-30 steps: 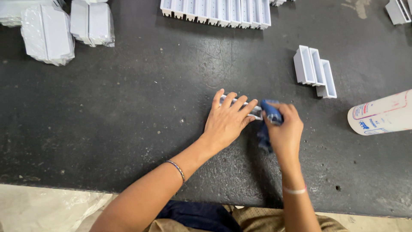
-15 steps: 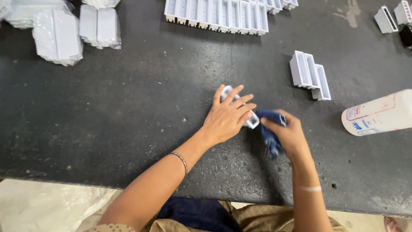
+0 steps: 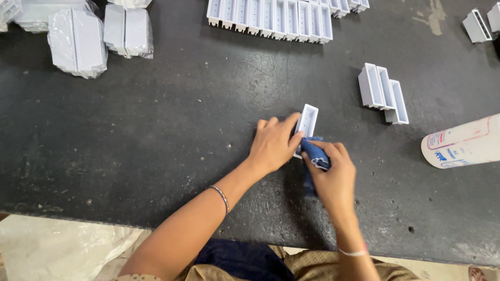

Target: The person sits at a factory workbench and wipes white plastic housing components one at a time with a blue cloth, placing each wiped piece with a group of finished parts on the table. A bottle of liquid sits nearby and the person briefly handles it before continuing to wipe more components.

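View from above of a black desk [image 3: 156, 135]. The left hand [image 3: 273, 143] lies fingers extended over one white open-topped plastic casing [image 3: 307, 122], pressing it flat against the desk near the centre. The right hand [image 3: 336, 177] is closed around a folded blue cloth [image 3: 314, 151], whose tip touches the near end of the casing. To the right, three more white casings [image 3: 384, 92] stand side by side, touching. Along the far edge a row of white casings [image 3: 271, 18] is packed tightly; the exact count cannot be told. At the upper right corner, two further casings [image 3: 482, 23] are partly cut off. At the upper left lie several plastic-wrapped bundles [image 3: 78, 39] of white parts, at least three. One white cylindrical bottle [image 3: 463, 143] lies on its side at the right edge.
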